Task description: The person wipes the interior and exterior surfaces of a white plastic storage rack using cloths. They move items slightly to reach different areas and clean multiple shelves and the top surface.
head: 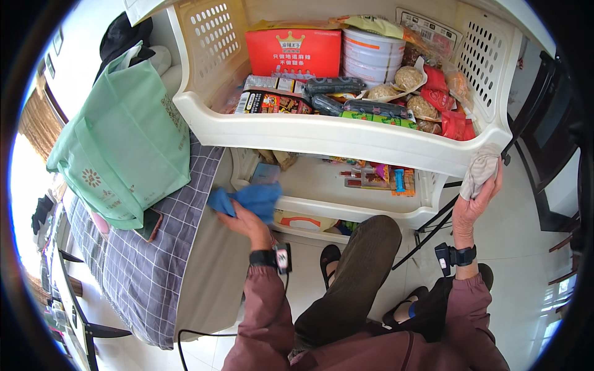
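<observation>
A blue cloth (254, 200) hangs, blurred, from my left hand (246, 224), beside the lower tiers of a white plastic shelf rack. My right hand (478, 199) grips a pale striped cloth (480, 170) against the right front corner of the top tier (343, 138). That tier holds a red snack box (293, 52), a white tub (372, 56), wrapped sausages (335, 86), round brown balls in packaging (409, 78) and red packets (452, 124). On the middle tier (315, 183) are small wrapped snacks (403, 181) and a light-blue flat item (266, 174).
At left, a mint-green tote bag (125, 139) stands on a checked grey cover (153, 273), with a phone (152, 224) by its base. Thin black metal legs (429, 227) stand right of the rack. The bottom tier (306, 232) sits close to my knee. A black cable (204, 332) trails below.
</observation>
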### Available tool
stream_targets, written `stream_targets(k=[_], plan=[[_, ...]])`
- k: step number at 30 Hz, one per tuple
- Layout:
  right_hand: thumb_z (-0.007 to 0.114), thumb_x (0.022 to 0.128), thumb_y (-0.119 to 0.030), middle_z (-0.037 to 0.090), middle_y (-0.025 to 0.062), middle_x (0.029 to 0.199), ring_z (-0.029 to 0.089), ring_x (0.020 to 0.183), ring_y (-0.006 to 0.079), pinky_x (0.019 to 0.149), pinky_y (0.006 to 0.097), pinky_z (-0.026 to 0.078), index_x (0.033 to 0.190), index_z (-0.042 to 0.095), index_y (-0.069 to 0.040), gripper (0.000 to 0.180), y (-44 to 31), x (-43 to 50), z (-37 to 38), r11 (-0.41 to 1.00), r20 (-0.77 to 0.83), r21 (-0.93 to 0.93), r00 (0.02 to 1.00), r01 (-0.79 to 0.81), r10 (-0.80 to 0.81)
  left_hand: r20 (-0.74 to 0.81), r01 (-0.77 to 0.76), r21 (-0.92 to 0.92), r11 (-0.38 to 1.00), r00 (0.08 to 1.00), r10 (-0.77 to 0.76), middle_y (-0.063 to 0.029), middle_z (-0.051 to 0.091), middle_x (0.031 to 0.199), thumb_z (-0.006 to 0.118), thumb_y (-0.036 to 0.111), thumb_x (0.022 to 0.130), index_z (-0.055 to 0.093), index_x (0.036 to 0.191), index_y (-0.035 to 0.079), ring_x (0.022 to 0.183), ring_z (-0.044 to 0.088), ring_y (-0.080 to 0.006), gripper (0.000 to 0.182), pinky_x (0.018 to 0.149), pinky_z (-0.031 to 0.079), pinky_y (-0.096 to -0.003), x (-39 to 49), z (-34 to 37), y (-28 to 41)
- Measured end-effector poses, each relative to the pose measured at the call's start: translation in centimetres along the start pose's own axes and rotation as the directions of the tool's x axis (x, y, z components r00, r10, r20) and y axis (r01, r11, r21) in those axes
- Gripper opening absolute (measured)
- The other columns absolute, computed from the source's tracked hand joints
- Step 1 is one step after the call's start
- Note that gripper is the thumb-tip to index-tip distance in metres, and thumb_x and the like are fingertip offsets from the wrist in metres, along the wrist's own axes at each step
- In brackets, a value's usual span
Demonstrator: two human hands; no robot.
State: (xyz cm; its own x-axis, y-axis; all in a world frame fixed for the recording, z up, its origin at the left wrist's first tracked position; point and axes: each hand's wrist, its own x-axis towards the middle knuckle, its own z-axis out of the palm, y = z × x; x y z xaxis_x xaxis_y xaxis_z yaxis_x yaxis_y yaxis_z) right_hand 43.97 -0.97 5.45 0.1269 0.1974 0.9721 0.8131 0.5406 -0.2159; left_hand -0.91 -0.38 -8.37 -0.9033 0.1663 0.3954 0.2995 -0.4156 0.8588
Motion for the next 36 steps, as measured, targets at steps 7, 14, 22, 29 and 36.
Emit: stream_targets(k=[7, 14, 22, 29, 36], plan=[[0.063, 0.095, -0.003, 0.034, 0.0173, 0.156, 0.037, 0.143, 0.0338, 0.116, 0.043, 0.034, 0.142, 0.049, -0.004, 0.049, -0.2, -0.1, 0.0, 0.999, -0.006, -0.046, 1.0, -0.004, 0.004, 0.108, 0.224, -0.024, 0.974, 0.969, -0.22, -0.0215, 0.054, 0.139, 0.054, 0.016, 0.1, 0.045, 0.142, -0.004, 0.125, 0.055, -0.0324, 0.048, 0.108, 0.042, -0.0415, -2.4, 1.5, -8.0], [0.063, 0.094, 0.0, 0.035, 0.0187, 0.156, 0.038, 0.142, 0.0345, 0.116, 0.0433, 0.034, 0.14, 0.049, -0.003, 0.048, -0.5, -0.1, 0.2, 0.999, -0.013, -0.054, 1.0, -0.006, 0.006, 0.169, 0.444, 0.263, 0.856, 0.853, -0.494, -0.0205, 0.052, 0.145, 0.052, 0.019, 0.102, 0.038, 0.146, -0.003, 0.128, 0.055, -0.0326, 0.051, 0.108, 0.043, -0.0409, -10.6, 0.9, -7.6], [0.065, 0.089, 0.001, 0.039, 0.0197, 0.152, 0.041, 0.137, 0.0375, 0.113, 0.0442, 0.036, 0.139, 0.048, -0.003, 0.053, -0.6, 0.0, 0.3, 0.997, -0.023, -0.073, 0.999, 0.036, -0.037, 0.502, 0.875, 0.082, 0.478, 0.378, -0.778, -0.0061, 0.06, 0.128, 0.049, 0.024, 0.106, 0.051, 0.137, 0.011, 0.11, 0.061, -0.023, 0.034, 0.101, 0.049, -0.0369, -15.4, 2.4, -3.3], [0.07, 0.084, 0.001, 0.043, 0.0172, 0.148, 0.041, 0.135, 0.0347, 0.111, 0.0435, 0.036, 0.134, 0.052, -0.006, 0.054, -0.8, -0.5, 0.2, 0.996, -0.01, -0.091, 1.0, 0.026, -0.027, 0.764, 0.964, 0.2, 0.175, -0.041, -0.644, -0.0075, 0.064, 0.126, 0.049, 0.036, 0.106, 0.054, 0.135, 0.012, 0.112, 0.063, -0.0268, 0.037, 0.095, 0.055, -0.044, -18.8, 3.2, -0.7], [0.077, 0.082, 0.001, 0.047, 0.0138, 0.145, 0.049, 0.13, 0.0327, 0.107, 0.0401, 0.043, 0.132, 0.057, -0.007, 0.055, -0.4, -0.2, -2.1, 0.997, 0.095, -0.046, 0.994, 0.056, -0.052, 0.893, 0.778, 0.341, 0.528, -0.094, -0.44, -0.0129, 0.066, 0.125, 0.056, 0.03, 0.102, 0.055, 0.135, 0.005, 0.108, 0.067, -0.0271, 0.041, 0.094, 0.057, -0.0421, -20.3, 3.8, 1.5]])
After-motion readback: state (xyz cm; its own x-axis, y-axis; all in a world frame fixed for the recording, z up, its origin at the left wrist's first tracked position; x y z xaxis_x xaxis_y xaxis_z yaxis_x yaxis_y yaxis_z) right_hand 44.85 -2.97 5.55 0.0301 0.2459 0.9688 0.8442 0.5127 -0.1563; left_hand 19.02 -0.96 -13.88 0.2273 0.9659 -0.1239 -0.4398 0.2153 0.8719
